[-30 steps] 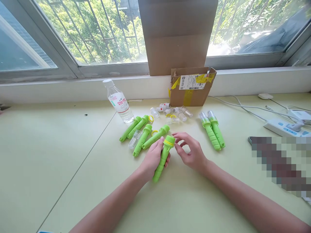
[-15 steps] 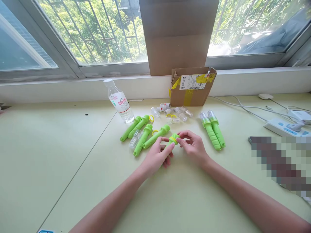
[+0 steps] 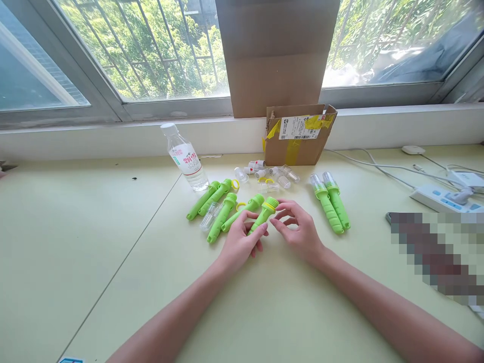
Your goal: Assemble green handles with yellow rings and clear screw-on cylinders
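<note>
Head: handle (image 3: 263, 215) in left grip (image 3: 241, 239)

1. Box (image 3: 297, 150) stands behind caps (image 3: 283, 179) on table (image 3: 113, 302).
2. Bottle (image 3: 187, 164) stands left of caps, behind four handles (image 3: 222, 218).
3. Fifth handle (image 3: 263, 215) is in left hand (image 3: 239, 242).
4. Two capped handles (image 3: 330, 209) lie right of right hand (image 3: 303, 234).
5. Power strip (image 3: 431, 197) lies farther right.

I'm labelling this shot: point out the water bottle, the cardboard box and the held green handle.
Water bottle (image 3: 187, 160), head view: its label.
Cardboard box (image 3: 280, 150), head view: its front wall.
Held green handle (image 3: 263, 217), head view: its shaft.
</note>
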Demonstrator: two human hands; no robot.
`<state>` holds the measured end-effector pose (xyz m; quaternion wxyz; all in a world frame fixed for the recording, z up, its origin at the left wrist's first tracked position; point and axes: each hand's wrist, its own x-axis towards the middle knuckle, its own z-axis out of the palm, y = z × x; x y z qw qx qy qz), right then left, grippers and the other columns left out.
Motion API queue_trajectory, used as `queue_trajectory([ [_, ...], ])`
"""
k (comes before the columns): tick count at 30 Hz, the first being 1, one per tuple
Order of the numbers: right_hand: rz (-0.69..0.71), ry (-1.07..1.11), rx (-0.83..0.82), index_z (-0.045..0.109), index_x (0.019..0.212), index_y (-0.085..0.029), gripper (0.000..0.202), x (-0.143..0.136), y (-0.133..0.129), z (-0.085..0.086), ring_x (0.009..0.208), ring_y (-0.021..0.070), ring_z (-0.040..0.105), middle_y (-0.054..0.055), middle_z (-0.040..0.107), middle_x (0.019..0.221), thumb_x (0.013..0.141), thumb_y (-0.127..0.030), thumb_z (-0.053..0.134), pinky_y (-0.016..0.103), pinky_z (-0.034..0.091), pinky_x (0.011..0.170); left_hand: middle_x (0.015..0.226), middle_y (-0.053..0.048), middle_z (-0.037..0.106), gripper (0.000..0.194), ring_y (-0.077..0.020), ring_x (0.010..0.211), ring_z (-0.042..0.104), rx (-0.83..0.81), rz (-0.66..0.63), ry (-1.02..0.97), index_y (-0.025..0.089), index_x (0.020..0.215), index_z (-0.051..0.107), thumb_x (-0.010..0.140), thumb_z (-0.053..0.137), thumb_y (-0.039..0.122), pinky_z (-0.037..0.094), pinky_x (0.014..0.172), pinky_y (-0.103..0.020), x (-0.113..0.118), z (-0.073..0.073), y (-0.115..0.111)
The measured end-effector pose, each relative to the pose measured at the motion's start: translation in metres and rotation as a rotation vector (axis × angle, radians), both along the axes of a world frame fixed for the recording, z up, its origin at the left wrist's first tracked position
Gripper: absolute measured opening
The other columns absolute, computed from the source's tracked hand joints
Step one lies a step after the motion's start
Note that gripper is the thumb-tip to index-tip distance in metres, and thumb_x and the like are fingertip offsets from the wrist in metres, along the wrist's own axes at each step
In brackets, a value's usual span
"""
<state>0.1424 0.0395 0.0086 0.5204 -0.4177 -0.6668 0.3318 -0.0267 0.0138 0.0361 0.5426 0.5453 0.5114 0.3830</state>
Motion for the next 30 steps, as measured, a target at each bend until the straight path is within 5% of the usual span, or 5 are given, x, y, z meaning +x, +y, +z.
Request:
queue_trajectory([
  [20,-0.042,-0.067,0.069,0.058,0.094,-0.023,0.009,0.0009,0.0042,-0.0045,0.074,0.0154,0.068,0.008,0.064,0.114,0.086,-0.024,0.061,0.029,0.058,0.058,0.091,-0.009,0.070,0.034,-0.0156,0.063,0.063,-0.002,0.045,-0.003,0.017,0.098,0.056,0.087,0.058,0.049,0.047,0.047,-0.023,0.0046,0.0045,-0.0036],
  [30,-0.020,-0.095,0.117,0.059,0.094,-0.023,0.007,0.0036,0.0042,-0.0019,0.073,0.0148,0.068,0.008,0.064,0.112,0.087,-0.023,0.062,0.029,0.058,0.057,0.080,-0.003,0.067,0.035,-0.0088,0.046,0.053,-0.072,-0.064,-0.062,0.018,0.099,0.056,0.091,0.051,0.051,0.040,0.043,-0.021,-0.0045,0.0025,0.0036],
])
